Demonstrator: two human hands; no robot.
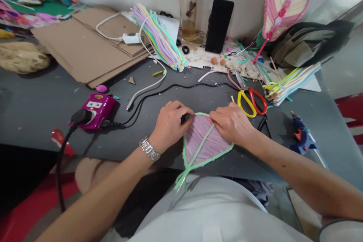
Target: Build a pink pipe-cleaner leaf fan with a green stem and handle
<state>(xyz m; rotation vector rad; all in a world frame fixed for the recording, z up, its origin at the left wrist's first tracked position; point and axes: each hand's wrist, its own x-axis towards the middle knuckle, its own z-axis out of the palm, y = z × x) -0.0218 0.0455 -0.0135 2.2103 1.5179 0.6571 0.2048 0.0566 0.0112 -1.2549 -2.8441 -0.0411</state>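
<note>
A leaf-shaped piece made of pipe cleaners, lilac inside with a mint-green rim and midrib, lies at the table's front edge. Its twisted green stem ends point toward my body. My left hand pinches the rim at the far left, thumb and fingers closed on it. At the far right of the same rim, my right hand is closed on the edge, near a small pinkish patch. The fingertips partly cover the rim in both places. Just beyond my right hand lie scissors with one yellow and one red handle.
A purple power socket box with black cables stands left. Pipe cleaner bundles lie on cardboard and at the right. A blue glue gun rests right. Behind stand a bottle, a phone and a pink finished leaf.
</note>
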